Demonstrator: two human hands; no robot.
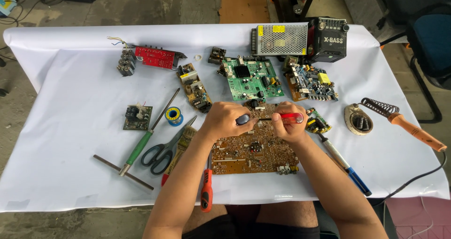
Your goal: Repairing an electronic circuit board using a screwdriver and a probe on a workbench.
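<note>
View from above of a white-covered table (70,173) strewn with electronics parts. A person's two bare forearms reach in from the bottom edge. The left hand (224,119) is curled closed around a small dark rounded object (243,119), which sits at its fingertips. The right hand (289,126) is closed around the clear red handle of a screwdriver (291,117), held level, its thin dark shaft pointing left toward the dark object (whether the tip touches it cannot be told). Both hands hover just over the far edge of a large brown circuit board (253,152) lying flat at the near middle of the table.

Left of the board lie black-handled scissors (162,152), a paintbrush (181,147), a green-handled T-shaped tool (141,147) and a blue spool of solder (174,115). An orange-handled screwdriver (206,189) lies by the left forearm. Beyond the hands sits a green circuit board (246,79), with a perforated metal power supply (279,39) and a black radio (329,39) behind it. To the right, an orange-handled soldering iron (413,131) rests on its coiled stand (359,119)
</note>
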